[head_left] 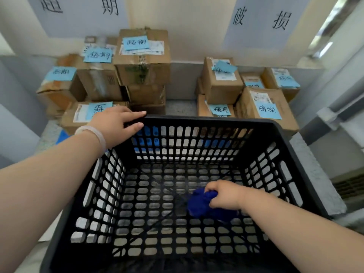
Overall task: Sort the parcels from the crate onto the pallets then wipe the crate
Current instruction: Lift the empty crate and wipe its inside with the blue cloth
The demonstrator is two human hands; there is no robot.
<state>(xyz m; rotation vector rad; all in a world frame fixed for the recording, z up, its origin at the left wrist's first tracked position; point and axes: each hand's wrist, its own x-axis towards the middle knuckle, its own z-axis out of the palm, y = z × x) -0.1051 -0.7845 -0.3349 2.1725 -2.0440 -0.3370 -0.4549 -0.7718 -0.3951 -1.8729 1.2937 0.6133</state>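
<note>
Fingers of your right hand [224, 195] curl tightly around a bunched blue cloth [199, 205]. The grip is fully closed on it, knuckles up. The wad sits low inside the black crate [216, 120], pressed to its base near the right wall. Crumpled into a pad like this, the cloth lets your palm bear down, which suits the wiping step.

Your left hand [116, 125] rests on the far left corner of the crate's rim. Its fingers are nearly straight and hold nothing. It is probably there to steady the crate against the rubbing. A pale, smooth bracelet [96, 134] circles that wrist.

The crate is rigid plastic. Its walls and base are a lattice of rounded oblong slots, and pale speckled floor [181, 107] shows through them. No parcel is visible inside, so the sorting looks finished.

Beyond the far rim, brown cardboard parcels [141, 58] stand against the wall in a tall stack on the left. Some are dented or crossed with tape. A lower cluster [269, 107] sits apart on the right, with bare floor between the two. Each box carries a light blue paper note [135, 42] with handwritten characters. A large white sheet [78, 12] hangs on the wall above the left stack and another white sign [262, 20] above the right, evidently naming each group.
</note>
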